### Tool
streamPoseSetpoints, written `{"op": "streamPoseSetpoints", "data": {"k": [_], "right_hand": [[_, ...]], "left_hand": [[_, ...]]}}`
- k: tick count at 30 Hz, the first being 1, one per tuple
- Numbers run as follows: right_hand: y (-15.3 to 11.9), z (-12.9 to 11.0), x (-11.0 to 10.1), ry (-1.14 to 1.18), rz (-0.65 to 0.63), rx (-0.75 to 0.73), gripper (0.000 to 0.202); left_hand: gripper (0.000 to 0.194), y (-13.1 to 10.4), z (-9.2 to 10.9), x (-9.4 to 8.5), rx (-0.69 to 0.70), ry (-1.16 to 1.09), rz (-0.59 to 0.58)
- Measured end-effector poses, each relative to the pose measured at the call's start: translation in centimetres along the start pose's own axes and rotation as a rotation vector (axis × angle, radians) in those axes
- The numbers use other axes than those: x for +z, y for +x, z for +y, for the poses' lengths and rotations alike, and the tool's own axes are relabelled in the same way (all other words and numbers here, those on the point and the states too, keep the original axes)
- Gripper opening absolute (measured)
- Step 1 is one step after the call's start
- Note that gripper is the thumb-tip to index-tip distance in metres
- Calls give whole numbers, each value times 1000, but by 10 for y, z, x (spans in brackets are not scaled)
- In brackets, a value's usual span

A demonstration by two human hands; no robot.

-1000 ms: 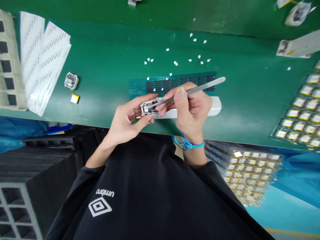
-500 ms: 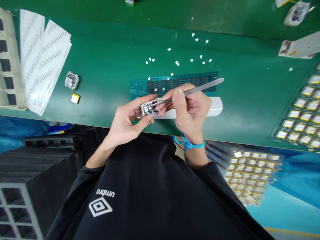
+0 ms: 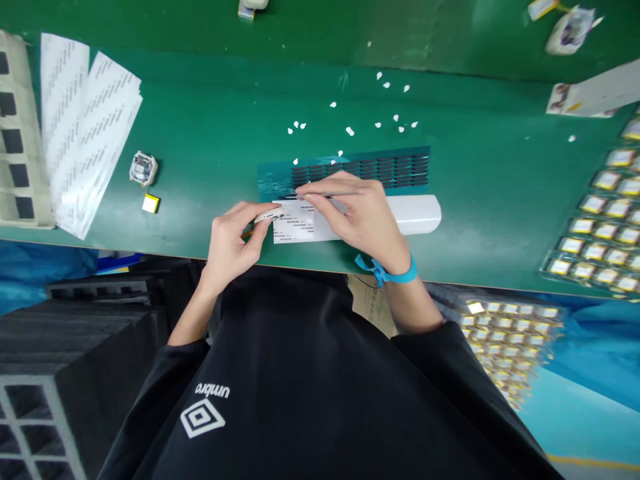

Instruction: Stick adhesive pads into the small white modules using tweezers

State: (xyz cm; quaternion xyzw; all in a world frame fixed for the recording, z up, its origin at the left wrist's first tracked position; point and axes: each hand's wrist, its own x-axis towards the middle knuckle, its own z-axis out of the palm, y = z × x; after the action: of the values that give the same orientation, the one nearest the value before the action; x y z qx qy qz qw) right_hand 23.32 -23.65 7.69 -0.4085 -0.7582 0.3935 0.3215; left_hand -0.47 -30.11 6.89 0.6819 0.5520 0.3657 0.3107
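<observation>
Though the small white part (image 3: 267, 215) is mostly hidden in the left hand (image 3: 231, 241)'s pinching fingers, it now sits lower, at 9 o'clock of the white box (image 3: 415, 213) on the worktop (image 3: 210, 120); the right hand (image 3: 360, 217)'s fingers, pinching the tweezers (image 3: 325, 195), have dropped flat.

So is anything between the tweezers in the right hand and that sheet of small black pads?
Nothing visible. The right hand holds the tweezers flat, tip at the near edge of the black pad sheet; only bare mat lies around it.
</observation>
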Motion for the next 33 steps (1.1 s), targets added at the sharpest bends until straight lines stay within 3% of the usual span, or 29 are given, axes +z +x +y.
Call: {"op": "streamPoseSetpoints", "data": {"k": [5,10,15,27,33], "right_hand": [[-2,7,3,-36,-6,0,26],[-4,10,1,-35,-23,-28,24],[-5,14,1,-39,-24,-75,21],[-11,27,7,-356,-81,-289,30],[1,22,-3,-412,33,-362,33]], "left_hand": [[24,3,-11,11,111,118,-38],[21,6,-21,20,240,211,24],[20,11,-24,24,287,288,29],[24,14,-22,23,314,305,-10],[22,16,-27,20,378,383,-2]]}}
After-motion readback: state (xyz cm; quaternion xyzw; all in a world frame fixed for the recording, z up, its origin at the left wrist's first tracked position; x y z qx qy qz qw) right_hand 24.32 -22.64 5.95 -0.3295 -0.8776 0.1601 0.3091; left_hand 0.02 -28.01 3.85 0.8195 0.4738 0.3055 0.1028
